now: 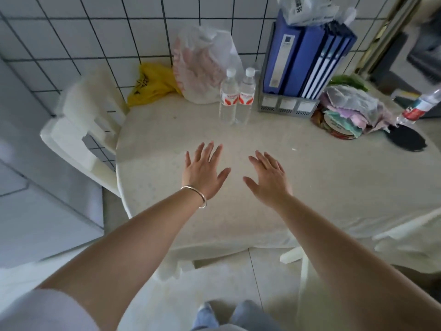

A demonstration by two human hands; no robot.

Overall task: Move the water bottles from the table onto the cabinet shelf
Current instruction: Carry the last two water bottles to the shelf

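Two clear water bottles with white caps and red-and-white labels stand upright side by side near the back of the table (310,177), the left bottle (228,97) touching the right bottle (246,96). A third bottle (420,106) with a red label leans at the table's far right edge. My left hand (202,170), with a silver bangle on the wrist, hovers over the cloth-covered table with fingers spread and straight. My right hand (268,175) is stretched out beside it, also flat and empty. Both hands are well short of the bottles. No cabinet shelf is in view.
Behind the bottles are a white plastic bag (202,63), a yellow bag (152,83) and a grey rack of blue binders (307,58). A heap of coloured cloths (350,111) and a black object (405,139) lie at the right. A white plastic chair (81,130) stands left of the table.
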